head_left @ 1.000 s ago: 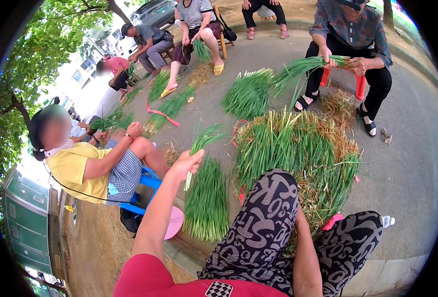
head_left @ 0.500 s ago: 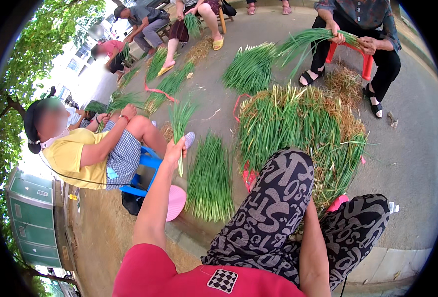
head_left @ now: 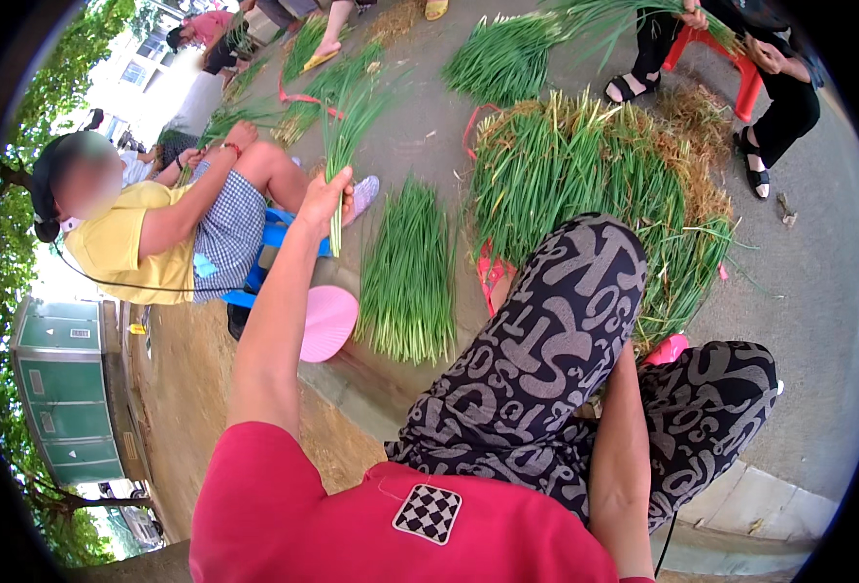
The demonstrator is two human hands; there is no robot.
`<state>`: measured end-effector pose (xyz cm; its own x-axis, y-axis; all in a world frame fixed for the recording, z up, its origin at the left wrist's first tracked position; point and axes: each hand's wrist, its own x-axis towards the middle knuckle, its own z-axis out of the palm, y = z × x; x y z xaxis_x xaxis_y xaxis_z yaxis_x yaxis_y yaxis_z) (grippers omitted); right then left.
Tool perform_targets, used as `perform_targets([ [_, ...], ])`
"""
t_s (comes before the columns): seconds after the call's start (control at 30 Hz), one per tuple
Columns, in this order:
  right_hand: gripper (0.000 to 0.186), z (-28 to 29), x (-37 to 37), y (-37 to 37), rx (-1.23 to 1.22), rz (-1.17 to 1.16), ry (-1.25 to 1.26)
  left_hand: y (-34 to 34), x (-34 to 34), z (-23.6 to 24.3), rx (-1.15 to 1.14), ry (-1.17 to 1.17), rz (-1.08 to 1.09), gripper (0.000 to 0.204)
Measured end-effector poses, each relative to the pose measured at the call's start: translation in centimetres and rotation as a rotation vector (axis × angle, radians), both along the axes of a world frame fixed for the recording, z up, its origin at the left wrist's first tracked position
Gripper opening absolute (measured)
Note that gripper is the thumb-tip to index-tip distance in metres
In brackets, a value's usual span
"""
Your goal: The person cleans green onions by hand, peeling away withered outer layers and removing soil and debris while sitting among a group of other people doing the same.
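Observation:
My left hand point(head_left: 326, 200) is raised to the left of centre, its fingers wrapped round the pale stalks of a small bunch of green chives point(head_left: 348, 134), which stands nearly upright with its leaves fanning out on top. Below and to the right, a neat pile of chives point(head_left: 405, 277) lies on the ground. In front of my knees spreads a large heap of chives point(head_left: 561, 185), mixed with dry brown leaves. My right forearm point(head_left: 622, 452) reaches between my legs; the hand is hidden behind my patterned trouser leg point(head_left: 546, 330).
A person in a yellow top point(head_left: 143, 228) sits close on my left on a blue stool point(head_left: 276, 233), near a pink round fan-like disc point(head_left: 329, 324). Across the heap, another person's hands point(head_left: 765, 53) hold chives beside a red stool point(head_left: 745, 83). More chive piles point(head_left: 502, 58) lie farther off.
The view has tipped downward, so the surroundings sit higher in the picture. My left hand still grips the bunch, and my right hand stays hidden.

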<state>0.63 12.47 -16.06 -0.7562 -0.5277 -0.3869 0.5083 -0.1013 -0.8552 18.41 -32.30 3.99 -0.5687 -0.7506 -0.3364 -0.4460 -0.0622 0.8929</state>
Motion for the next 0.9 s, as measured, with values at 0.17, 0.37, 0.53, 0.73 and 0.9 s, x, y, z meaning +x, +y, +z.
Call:
perform_targets([
  [0.17,0.036,-0.9,0.5,1.2,0.012,-0.020,-0.006,0.4,1.1,-1.9,-0.017,-0.067,-0.009,0.023],
  [0.37,0.036,-1.8,0.8,1.9,0.007,-0.040,-0.011,1.5,4.5,-7.0,0.004,-0.169,-0.001,0.022],
  [0.53,0.037,-2.3,0.9,3.3,0.015,-0.064,-0.009,2.8,7.9,-10.8,0.055,-0.177,0.038,0.023],
  [0.73,0.037,-2.5,1.1,3.8,0.013,-0.071,-0.016,3.6,12.6,-13.3,-0.050,-0.124,0.146,0.021],
  [0.9,0.038,-2.8,1.1,4.6,0.028,-0.097,-0.009,3.3,15.3,-15.2,-0.127,-0.181,0.130,0.028],
])
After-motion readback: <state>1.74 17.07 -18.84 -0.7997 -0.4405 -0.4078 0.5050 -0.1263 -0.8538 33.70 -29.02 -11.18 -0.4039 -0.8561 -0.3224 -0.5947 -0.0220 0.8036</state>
